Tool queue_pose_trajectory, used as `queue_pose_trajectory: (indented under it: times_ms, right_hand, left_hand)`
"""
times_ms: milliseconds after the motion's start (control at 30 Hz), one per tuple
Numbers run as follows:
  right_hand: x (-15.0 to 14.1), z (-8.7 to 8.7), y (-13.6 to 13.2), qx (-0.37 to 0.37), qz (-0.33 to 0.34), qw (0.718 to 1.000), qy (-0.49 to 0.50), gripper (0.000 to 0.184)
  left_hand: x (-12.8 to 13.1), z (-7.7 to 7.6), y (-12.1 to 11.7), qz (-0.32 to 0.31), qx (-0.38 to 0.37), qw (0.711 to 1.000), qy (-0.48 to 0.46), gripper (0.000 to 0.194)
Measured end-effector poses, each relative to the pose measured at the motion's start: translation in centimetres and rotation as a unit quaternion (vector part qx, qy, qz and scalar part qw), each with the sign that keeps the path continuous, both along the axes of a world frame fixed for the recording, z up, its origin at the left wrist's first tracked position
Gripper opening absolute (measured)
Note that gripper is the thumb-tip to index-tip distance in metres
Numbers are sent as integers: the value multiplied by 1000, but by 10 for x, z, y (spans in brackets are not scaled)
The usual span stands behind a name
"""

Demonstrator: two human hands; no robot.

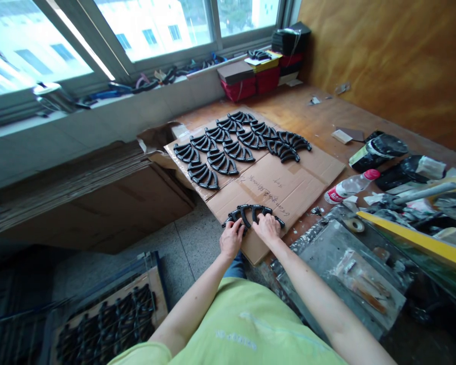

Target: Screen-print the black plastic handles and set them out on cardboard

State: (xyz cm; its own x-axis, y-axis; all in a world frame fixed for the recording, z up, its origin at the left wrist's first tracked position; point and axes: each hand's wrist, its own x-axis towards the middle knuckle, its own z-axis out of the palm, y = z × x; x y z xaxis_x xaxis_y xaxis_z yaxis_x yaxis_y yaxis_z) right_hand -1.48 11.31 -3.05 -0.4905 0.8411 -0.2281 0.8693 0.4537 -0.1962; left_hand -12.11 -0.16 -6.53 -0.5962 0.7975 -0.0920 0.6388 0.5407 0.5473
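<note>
Near the front edge of a flat cardboard sheet point(247, 190) lies a row of black curved pieces point(245, 215), glossy and rib-like, fanned side by side. My left hand point(231, 237) has its fingers closed on the piece at the left end of this row. My right hand point(267, 229) is bent over the pieces toward the right end, fingertips pinched on one of them. The fingers partly hide the pieces they hold. Farther back on the cardboard, several fan-shaped groups of the same black pieces point(222, 162) lie in rows.
To the right stand a bottle with a pink cap point(351, 186), a dark stained tub point(378, 151) and a tape roll point(354, 224). Red boxes point(237, 87) sit at the back by the window. At lower left, a rack point(152, 284) holds more black pieces. Folded cardboard point(99, 203) leans below the sill.
</note>
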Motion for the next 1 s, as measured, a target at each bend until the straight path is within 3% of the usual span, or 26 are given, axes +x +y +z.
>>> queue_pose_trajectory:
  times_ms: [200, 367, 533, 767, 1000]
  right_hand:
    - [0, -2, 0, -19, -15, 1000, -6, 31]
    - [-2, -2, -1, -35, -23, 999, -3, 31]
    - [-1, -2, 0, -40, -30, 999, 1, 32]
    - [-8, 1, -2, -54, -30, 998, -4, 34]
    - [-19, 3, -4, -61, -61, 996, 22, 32]
  left_hand:
    - [-21, 6, 7, -20, -14, 998, 64, 41]
    - [-41, 3, 8, -76, -18, 994, 82, 41]
    - [-52, -2, 4, -49, -12, 994, 93, 45]
    - [-52, 2, 24, -90, -30, 992, 87, 45]
    - [-47, 3, 37, -77, -22, 995, 62, 36]
